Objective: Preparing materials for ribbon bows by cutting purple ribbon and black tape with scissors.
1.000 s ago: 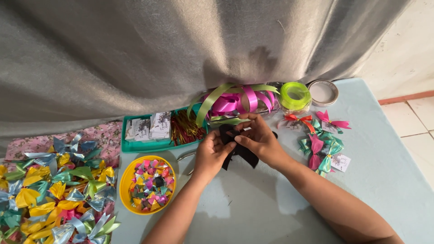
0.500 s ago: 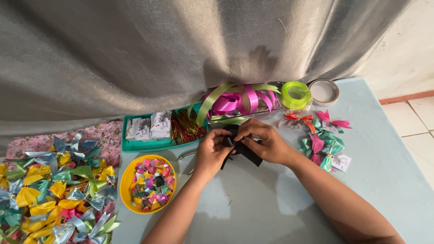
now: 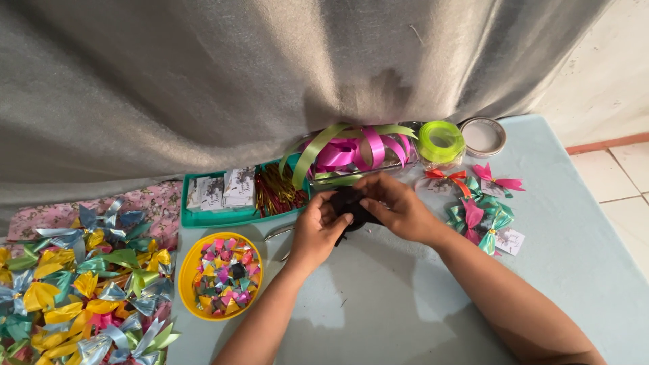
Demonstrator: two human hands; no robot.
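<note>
Both hands pinched together on a black ribbon: left hand (image 3: 318, 226) and right hand (image 3: 399, 209) grip the black ribbon (image 3: 351, 203) just above the table (image 3: 574, 257), near the yellow bowl (image 3: 186, 270) and green tray (image 3: 223, 217).

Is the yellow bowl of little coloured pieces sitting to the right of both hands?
No, the yellow bowl sits left of the left hand and the right hand, near the pile of bows.
</note>
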